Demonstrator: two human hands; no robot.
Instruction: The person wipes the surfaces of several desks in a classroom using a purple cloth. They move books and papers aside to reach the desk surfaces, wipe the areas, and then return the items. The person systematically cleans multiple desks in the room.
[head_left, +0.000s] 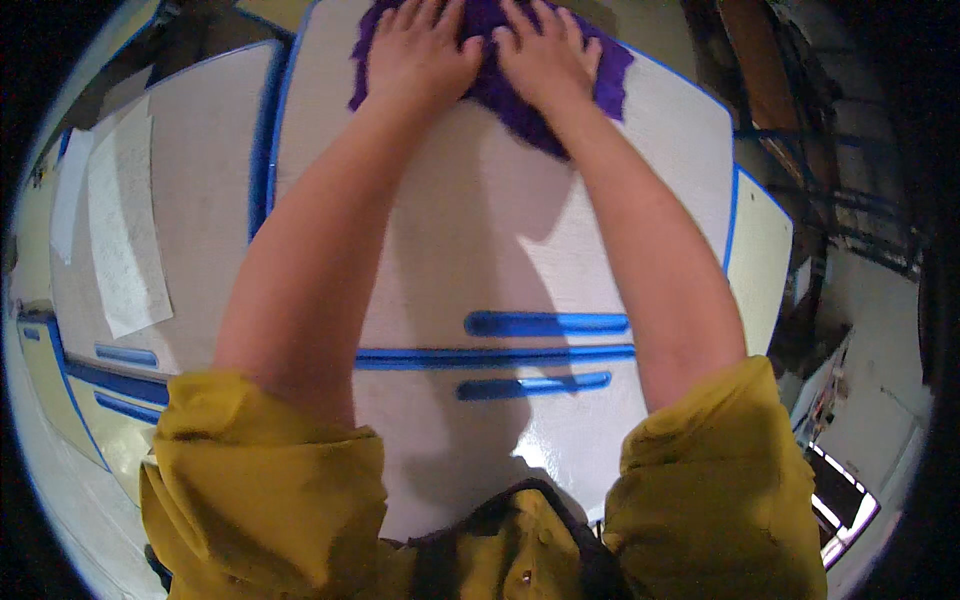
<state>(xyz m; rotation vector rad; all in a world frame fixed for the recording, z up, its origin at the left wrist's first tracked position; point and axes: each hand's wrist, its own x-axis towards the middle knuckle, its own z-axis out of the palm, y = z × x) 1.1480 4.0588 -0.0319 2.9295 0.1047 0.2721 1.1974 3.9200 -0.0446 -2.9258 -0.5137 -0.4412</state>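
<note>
A purple cloth (491, 64) lies spread over the far part of a pale panel (450, 225) edged in blue. My left hand (420, 52) rests flat on its left side, fingers spread and pointing away from me. On the right part of the cloth lies my right hand (546, 56), palm down, with its fingers also apart. Both arms are stretched far forward, and the thumbs face each other across a small gap. Some fingertips reach the picture's top rim. Whatever lies under the cloth is hidden.
Nearer me, a blue seam (495, 358) runs between two blue slot-like recesses. Left of the panel stands another blue-edged panel (202, 187) with paper sheets (124, 225) on it. A cream panel (761, 247) shows at right. Dark clutter and shelving (847, 172) lie beyond.
</note>
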